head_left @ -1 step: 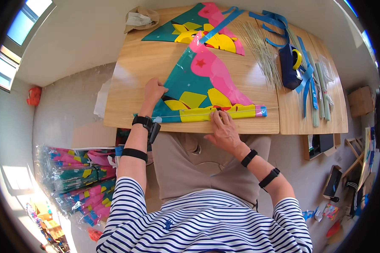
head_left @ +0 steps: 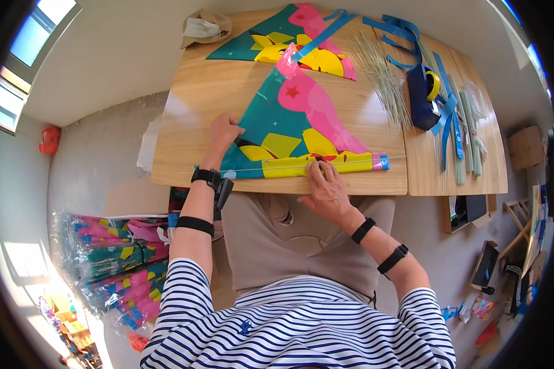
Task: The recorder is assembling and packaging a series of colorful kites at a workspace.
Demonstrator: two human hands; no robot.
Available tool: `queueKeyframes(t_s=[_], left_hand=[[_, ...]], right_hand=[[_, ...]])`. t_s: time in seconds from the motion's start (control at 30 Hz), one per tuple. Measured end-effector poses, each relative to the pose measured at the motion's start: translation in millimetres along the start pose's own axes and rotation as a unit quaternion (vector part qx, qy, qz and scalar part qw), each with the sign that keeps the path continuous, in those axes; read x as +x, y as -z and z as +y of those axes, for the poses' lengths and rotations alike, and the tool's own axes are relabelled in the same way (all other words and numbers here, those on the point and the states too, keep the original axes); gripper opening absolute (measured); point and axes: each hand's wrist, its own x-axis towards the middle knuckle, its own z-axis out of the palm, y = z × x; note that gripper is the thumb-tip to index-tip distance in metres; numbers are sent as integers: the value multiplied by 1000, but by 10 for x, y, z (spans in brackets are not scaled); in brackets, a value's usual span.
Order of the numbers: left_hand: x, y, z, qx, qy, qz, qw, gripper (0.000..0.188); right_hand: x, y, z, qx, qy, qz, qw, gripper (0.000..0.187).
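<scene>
A triangular plastic kite sheet [head_left: 261, 126], teal and pink with a yellow cartoon print, lies on the wooden table [head_left: 197, 92] in front of me. Its near edge is folded over into a band, and a thin rod [head_left: 351, 162] runs along that band, past its right end. My left hand [head_left: 225, 135] is closed at the sheet's left edge, fingers and thumb drawn together on it. With the thumb spread away, my right hand [head_left: 330, 192] rests its fingertips on the band and rod near the middle.
Beyond lies a second kite sheet [head_left: 246, 40], touched by a blue strip [head_left: 323, 37]. Thin sticks [head_left: 378, 80], a tape dispenser [head_left: 421, 98] and bundled rods [head_left: 471, 129] occupy the right. A crumpled beige bag [head_left: 206, 27] is far left. Bagged printed sheets [head_left: 117, 261] are low left.
</scene>
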Motion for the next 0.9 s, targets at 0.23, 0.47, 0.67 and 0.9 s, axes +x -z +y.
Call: queueKeyframes(t_s=[0.23,0.47,0.67,0.9], left_hand=[[-36,200,-33,-99,27,-102,989,25],[-411,523,-10,-37,-58,-150,986,20],[-979,368,57,85,-253,49,963,14],[-1123,173,-9,252,-386,134,877,10]], right_hand=[[-4,-2,-4,3,-3,-2,1000,88],[-1,15,-8,-12,-14,-20,1000,84],[0,6,4,-8,-7,-21,1000,80],[-7,-10,17,1,-5,-8,1000,82]])
